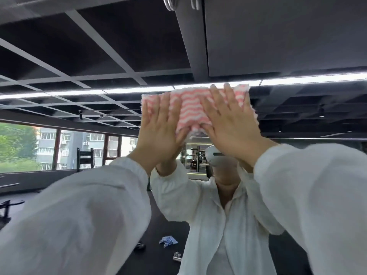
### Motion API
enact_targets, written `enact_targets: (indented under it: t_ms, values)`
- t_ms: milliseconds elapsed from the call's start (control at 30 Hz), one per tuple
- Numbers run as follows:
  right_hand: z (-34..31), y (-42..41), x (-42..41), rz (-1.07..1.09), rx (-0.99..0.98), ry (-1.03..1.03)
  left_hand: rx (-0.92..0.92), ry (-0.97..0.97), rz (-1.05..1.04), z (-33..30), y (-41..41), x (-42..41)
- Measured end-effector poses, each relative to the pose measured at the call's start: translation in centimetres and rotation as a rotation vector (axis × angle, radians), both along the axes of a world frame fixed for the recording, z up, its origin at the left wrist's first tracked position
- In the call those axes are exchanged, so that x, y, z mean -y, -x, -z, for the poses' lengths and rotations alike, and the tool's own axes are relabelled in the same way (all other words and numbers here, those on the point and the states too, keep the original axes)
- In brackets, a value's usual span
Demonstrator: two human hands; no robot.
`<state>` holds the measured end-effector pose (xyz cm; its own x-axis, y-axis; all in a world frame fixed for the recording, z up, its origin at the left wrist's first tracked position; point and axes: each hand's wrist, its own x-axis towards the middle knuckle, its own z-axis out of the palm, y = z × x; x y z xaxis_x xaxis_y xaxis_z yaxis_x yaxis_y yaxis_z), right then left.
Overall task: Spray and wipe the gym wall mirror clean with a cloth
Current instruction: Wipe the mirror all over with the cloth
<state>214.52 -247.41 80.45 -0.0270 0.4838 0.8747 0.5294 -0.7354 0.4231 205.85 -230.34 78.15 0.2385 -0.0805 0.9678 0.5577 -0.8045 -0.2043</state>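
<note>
Count: 1 pink-and-white striped cloth (190,108). 2 hands on it, left hand (158,133) and right hand (232,128). 1 mirror (59,56). In its reflection, floor holds 1 blue rag (168,241) and 1 small silver object (177,256).

Two raised hands press a pink-and-white striped cloth (190,108) flat against a wall mirror (297,120). The left hand (158,128) and right hand (230,124) lie side by side, fingers straight and spread. White sleeves (89,215) cover both arms. A blue rag (168,241) lies on the reflected floor.
</note>
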Motion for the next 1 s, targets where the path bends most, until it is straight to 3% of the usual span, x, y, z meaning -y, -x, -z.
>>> enact_targets:
  t_ms: [167,367,500,600,767,867,1000]
  values:
    - [1.6,2.8,-4.3,-0.066,-0.036,0.126,0.056,0.230,0.143,3.0,0.4,-1.9]
    - [8.3,4.1,-7.5,-0.094,0.084,0.379,0.052,0.375,0.156,11.9,2.1,-4.7]
    - [9.2,3.0,-6.7,-0.150,0.110,0.390,0.042,0.500,0.179,14.5,1.8,-3.1]
    - [8.1,1.8,-4.1,-0.143,0.135,0.338,0.044,0.458,0.196,12.9,0.8,-0.7]
    - [5.8,-2.8,3.0,-0.096,0.117,0.084,0.037,0.275,0.255,7.7,-3.0,6.2]
    - [5.6,-5.6,8.8,-0.029,0.009,-0.076,-0.077,0.203,0.255,5.5,-6.2,12.1]
    - [9.2,-7.9,15.9,0.044,-0.218,-0.290,-0.172,-0.037,0.296,6.2,-9.9,19.3]
